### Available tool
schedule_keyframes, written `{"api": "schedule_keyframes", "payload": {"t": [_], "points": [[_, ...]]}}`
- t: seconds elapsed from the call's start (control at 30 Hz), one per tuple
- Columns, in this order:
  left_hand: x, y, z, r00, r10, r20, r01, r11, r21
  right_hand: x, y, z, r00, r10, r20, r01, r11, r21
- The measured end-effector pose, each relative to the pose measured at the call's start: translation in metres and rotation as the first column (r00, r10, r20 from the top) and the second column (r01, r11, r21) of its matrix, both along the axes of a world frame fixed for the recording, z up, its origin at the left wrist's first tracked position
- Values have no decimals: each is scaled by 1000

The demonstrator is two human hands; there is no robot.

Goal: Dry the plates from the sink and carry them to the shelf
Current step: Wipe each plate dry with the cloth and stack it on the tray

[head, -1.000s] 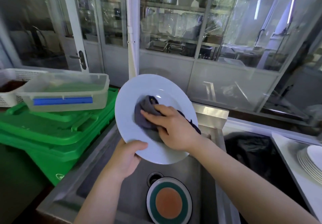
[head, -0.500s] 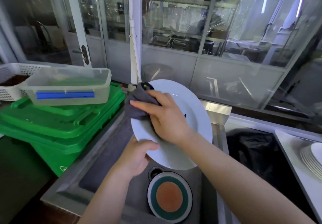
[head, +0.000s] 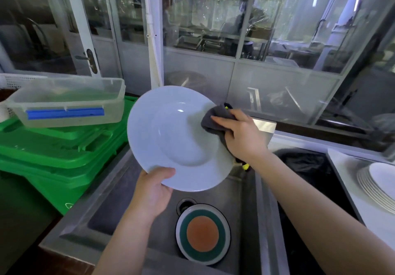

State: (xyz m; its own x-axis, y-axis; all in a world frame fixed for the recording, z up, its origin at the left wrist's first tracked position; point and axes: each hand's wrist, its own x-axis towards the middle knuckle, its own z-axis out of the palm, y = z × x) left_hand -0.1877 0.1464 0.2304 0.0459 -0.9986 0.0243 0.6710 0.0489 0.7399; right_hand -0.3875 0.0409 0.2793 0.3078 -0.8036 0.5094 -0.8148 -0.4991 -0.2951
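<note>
A plate (head: 171, 137) is held tilted above the sink (head: 111, 202). A second plate (head: 203, 234) lies in the sink basin beside the drain (head: 185, 204). Left of the sink, a container (head: 70, 103) sits on stacked bins (head: 59, 152). Right, stacked plates (head: 378, 185) rest on the desk (head: 350, 180). Glazed partitions (head: 256, 28) stand behind.

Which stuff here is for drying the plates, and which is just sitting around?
For the job: white plate, grey cloth, left hand, right hand, striped plate, sink, stacked plates.
Just sitting there: clear box, green bins.
</note>
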Motion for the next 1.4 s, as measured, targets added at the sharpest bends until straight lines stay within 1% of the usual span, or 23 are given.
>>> {"api": "schedule_keyframes", "payload": {"t": [0.1, 0.17, 0.27, 0.33, 0.43, 0.5, 0.6, 0.73, 0.83, 0.93, 1.07, 1.13, 1.2, 1.23, 1.3, 1.37, 1.4], "points": [[-2, -4, -5, 1000, 13, 10, -13, 1000, 20, -14, 24, -20, 998, 65, 12, -66, 997, 28], [-6, -7, -11, 1000, 3, 21, -3, 999, 35, -27, 38, -32, 998, 44, 38, -46, 998, 34], [-11, -10, -20, 999, -5, 32, 3, 998, 64, -56, 57, -55, 991, -18, 134, 16, 1000, 22], [-15, -12, -26, 999, -27, 47, 24, 997, 72, -81, 68, -71, 982, -88, 167, 81, 996, 48], [-24, -14, -35, 995, -71, 73, 65, 995, 75, -117, 84, -96, 965, -199, 170, 182, 977, 109], [-33, -17, -42, 994, -88, 68, 81, 992, 100, -137, 95, -112, 958, -243, 149, 223, 965, 139], [-50, -20, -51, 991, -114, 68, 104, 984, 144, -161, 109, -137, 954, -285, 98, 262, 945, 197], [-73, -21, -60, 986, -155, 59, 142, 973, 181, -185, 127, -176, 956, -292, 6, 279, 919, 280], [-87, -20, -68, 982, -179, 67, 165, 971, 172, -191, 133, -211, 958, -268, -102, 285, 855, 433], [-95, -17, -75, 980, -192, 57, 181, 971, 154, -187, 133, -240, 955, -183, -235, 285, 792, 539], [-95, -10, -82, 975, -209, 72, 198, 971, 134, -182, 132, -264, 943, -6, -333, 228, 739, 634], [-92, -7, -84, 976, -208, 69, 199, 972, 124, -184, 130, -266, 907, 51, -417, 254, 725, 640], [-87, -3, -86, 975, -212, 60, 203, 971, 125, -184, 133, -264, 873, 58, -485, 293, 733, 615], [-85, -1, -86, 975, -216, 57, 207, 970, 124, -183, 134, -261, 871, 43, -490, 304, 737, 604], [-80, 3, -85, 974, -223, 50, 216, 970, 115, -178, 138, -251, 891, -24, -453, 312, 757, 574], [-75, 7, -82, 972, -230, 43, 223, 968, 118, -170, 140, -237, 930, -117, -347, 301, 785, 542], [-72, 10, -80, 970, -239, 42, 233, 964, 126, -164, 141, -228, 953, -176, -245, 286, 789, 544]]}}
